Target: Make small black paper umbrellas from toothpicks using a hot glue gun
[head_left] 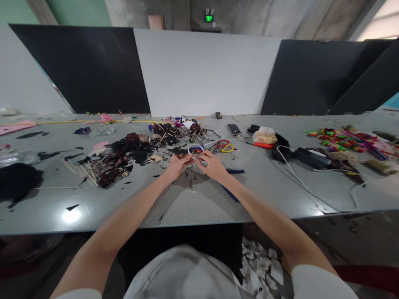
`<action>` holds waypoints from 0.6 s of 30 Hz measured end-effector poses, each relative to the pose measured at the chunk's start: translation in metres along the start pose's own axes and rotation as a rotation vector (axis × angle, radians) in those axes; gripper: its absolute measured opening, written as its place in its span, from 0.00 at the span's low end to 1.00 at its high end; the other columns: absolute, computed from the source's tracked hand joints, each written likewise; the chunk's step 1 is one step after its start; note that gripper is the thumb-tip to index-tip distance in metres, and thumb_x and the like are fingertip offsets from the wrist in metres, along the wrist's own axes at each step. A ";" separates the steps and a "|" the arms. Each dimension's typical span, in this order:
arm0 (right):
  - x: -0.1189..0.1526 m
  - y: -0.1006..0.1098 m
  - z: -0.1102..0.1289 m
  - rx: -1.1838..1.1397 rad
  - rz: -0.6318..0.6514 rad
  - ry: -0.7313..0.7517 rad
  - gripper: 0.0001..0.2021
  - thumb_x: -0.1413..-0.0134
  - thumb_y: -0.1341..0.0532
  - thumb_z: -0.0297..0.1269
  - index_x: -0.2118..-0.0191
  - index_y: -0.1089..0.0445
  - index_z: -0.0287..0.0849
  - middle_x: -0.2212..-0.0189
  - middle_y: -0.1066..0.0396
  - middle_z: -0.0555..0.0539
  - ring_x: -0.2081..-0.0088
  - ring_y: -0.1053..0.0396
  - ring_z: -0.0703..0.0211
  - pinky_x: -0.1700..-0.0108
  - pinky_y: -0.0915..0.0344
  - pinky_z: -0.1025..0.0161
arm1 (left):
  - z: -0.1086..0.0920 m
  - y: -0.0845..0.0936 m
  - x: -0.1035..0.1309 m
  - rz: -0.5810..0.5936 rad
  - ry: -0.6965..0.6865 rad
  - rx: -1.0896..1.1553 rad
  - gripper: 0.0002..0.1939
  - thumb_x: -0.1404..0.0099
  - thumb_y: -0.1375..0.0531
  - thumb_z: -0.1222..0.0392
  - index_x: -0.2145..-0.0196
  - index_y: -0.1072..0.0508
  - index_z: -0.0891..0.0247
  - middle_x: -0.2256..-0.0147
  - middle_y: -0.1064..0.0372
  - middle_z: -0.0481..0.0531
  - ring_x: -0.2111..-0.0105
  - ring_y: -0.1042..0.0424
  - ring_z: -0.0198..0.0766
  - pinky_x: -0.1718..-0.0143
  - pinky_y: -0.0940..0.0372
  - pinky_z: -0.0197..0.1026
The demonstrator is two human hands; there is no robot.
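Both hands meet over the grey table near its middle. My left hand [178, 167] is closed, its thumb and fingers pinching a thin white wire [190, 148] that curves up in a loop. My right hand [212, 166] pinches the same wire from the other side, fingertips close to the left ones. Just beyond them lie loops of red wire [222, 143] and yellow wire [230, 148]. A blue-handled tool [235, 171], perhaps pliers, is partly hidden under my right forearm. Whatever else sits between the fingertips is too small to make out.
Dark fabric scraps [116, 160] and thin wooden sticks [89, 172] spread to the left. A phone [233, 129] lies behind my right hand. Rightward are a white cable [294, 174], a black box [311, 158] and colourful fuzzy pieces [338, 139]. Upright boards [205, 72] line the back.
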State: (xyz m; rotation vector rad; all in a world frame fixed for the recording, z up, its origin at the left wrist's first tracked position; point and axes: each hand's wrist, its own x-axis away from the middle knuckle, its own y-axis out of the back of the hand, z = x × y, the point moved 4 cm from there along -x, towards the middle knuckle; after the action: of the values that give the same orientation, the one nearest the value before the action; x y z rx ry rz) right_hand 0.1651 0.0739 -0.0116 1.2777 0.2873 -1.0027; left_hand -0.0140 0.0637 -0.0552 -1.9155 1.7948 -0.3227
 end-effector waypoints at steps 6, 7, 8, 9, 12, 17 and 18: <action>-0.001 0.001 0.004 0.057 -0.036 -0.039 0.08 0.36 0.42 0.33 0.62 0.24 0.46 0.60 0.28 0.42 0.56 0.27 0.49 0.49 0.28 0.52 | 0.006 0.005 -0.003 0.041 -0.040 -0.055 0.17 0.47 0.22 0.54 0.70 0.24 0.64 0.68 0.21 0.54 0.65 0.20 0.42 0.58 0.23 0.44; -0.001 0.001 0.004 0.061 -0.039 -0.047 0.08 0.37 0.42 0.32 0.62 0.24 0.45 0.60 0.28 0.42 0.56 0.28 0.49 0.49 0.28 0.52 | 0.006 0.006 -0.003 0.038 -0.038 -0.067 0.17 0.47 0.22 0.55 0.70 0.24 0.64 0.68 0.21 0.54 0.65 0.20 0.42 0.58 0.23 0.44; -0.001 0.001 0.004 0.064 -0.037 -0.052 0.08 0.37 0.41 0.32 0.62 0.24 0.46 0.60 0.28 0.42 0.56 0.28 0.49 0.49 0.28 0.52 | 0.007 0.006 -0.002 0.033 -0.035 -0.079 0.16 0.47 0.22 0.56 0.70 0.24 0.64 0.69 0.21 0.54 0.65 0.20 0.41 0.58 0.23 0.43; -0.001 0.001 0.004 0.066 -0.031 -0.055 0.08 0.38 0.41 0.32 0.62 0.24 0.46 0.59 0.28 0.41 0.56 0.28 0.49 0.49 0.28 0.52 | 0.007 0.005 -0.002 0.026 -0.031 -0.092 0.16 0.46 0.22 0.56 0.70 0.23 0.65 0.69 0.21 0.54 0.66 0.21 0.41 0.59 0.23 0.43; 0.000 0.002 0.002 0.061 -0.012 -0.055 0.10 0.39 0.43 0.29 0.60 0.24 0.46 0.59 0.28 0.41 0.56 0.28 0.49 0.49 0.29 0.52 | 0.008 0.004 0.001 -0.003 -0.013 -0.113 0.14 0.46 0.22 0.58 0.70 0.22 0.65 0.69 0.21 0.54 0.68 0.22 0.39 0.60 0.24 0.42; 0.001 0.006 0.002 0.050 0.002 -0.024 0.09 0.36 0.42 0.32 0.57 0.25 0.45 0.57 0.28 0.41 0.55 0.28 0.49 0.48 0.29 0.53 | 0.008 0.006 -0.001 -0.003 -0.009 -0.094 0.14 0.47 0.22 0.57 0.69 0.20 0.66 0.69 0.20 0.55 0.68 0.22 0.39 0.59 0.24 0.42; 0.001 0.006 0.002 0.047 0.006 -0.012 0.08 0.34 0.42 0.34 0.57 0.25 0.46 0.57 0.28 0.41 0.54 0.28 0.49 0.47 0.29 0.53 | 0.008 0.007 -0.001 -0.001 -0.012 -0.080 0.15 0.47 0.21 0.57 0.70 0.20 0.66 0.69 0.21 0.54 0.69 0.22 0.38 0.59 0.24 0.42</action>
State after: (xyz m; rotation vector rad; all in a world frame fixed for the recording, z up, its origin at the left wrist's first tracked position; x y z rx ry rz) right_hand 0.1691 0.0710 -0.0075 1.3141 0.2517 -1.0169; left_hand -0.0158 0.0664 -0.0653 -1.9691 1.8239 -0.2420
